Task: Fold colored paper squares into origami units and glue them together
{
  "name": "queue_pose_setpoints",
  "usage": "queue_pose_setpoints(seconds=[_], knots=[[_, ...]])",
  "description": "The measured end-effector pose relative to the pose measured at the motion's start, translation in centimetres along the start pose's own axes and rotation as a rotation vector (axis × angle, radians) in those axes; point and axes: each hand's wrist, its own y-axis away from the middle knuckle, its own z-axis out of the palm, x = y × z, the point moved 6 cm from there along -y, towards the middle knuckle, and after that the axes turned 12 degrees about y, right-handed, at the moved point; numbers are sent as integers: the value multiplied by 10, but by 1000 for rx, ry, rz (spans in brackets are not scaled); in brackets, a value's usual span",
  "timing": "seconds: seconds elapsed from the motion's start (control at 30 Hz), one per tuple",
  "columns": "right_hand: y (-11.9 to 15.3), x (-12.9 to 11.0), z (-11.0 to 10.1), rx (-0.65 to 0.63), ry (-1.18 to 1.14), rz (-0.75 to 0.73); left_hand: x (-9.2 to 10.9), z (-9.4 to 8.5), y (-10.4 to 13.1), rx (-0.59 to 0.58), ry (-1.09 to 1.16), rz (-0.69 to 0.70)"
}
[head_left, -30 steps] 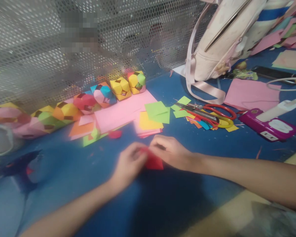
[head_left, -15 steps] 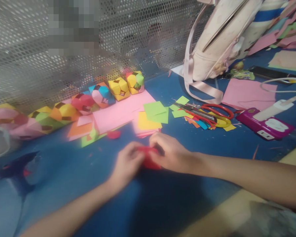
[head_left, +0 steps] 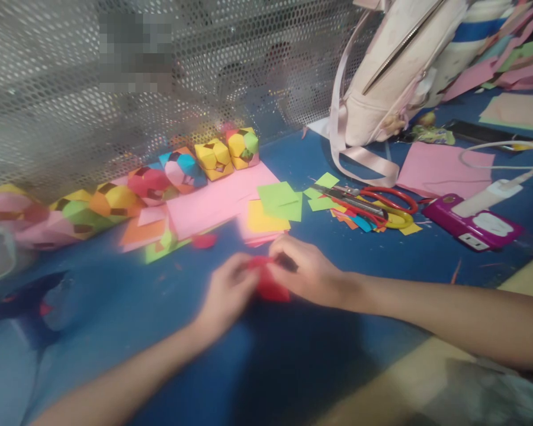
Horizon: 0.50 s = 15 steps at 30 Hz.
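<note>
A small piece of red paper [head_left: 273, 287] is held between my two hands just above the blue surface [head_left: 195, 378]. My left hand [head_left: 231, 287] pinches its left edge, and my right hand [head_left: 308, 272] grips its upper right part with thumb and bent fingers. Fingers hide much of the paper, so its folds cannot be made out. Beyond my hands lie yellow paper [head_left: 266, 219] and green paper squares [head_left: 279, 200]. A small red paper piece [head_left: 204, 241] rests to the left of them.
Folded paper balls [head_left: 213, 158] line the perforated metal panel [head_left: 249, 77]. Pink sheets [head_left: 213, 201] lie before them. Scissors [head_left: 373, 204] sit on paper scraps at right, near a purple power socket [head_left: 473, 222] with a cable. A pale bag [head_left: 391, 77] stands behind.
The red paper between my fingers has tilted slightly, showing more of its upper edge. Both hands keep their grip and have hardly moved; the view has shifted a little.
</note>
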Motion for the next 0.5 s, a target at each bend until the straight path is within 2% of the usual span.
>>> queue_pose_setpoints(seconds=[0.13,0.37,0.5], knots=[[-2,5,3,-15,-63,76,-1,1,-1,-19,3,-10],[0,-2,3,61,-52,-135,-1,3,-1,-40,29,-41],[1,-2,3,54,-45,-110,1,4,-1,-44,19,-26]])
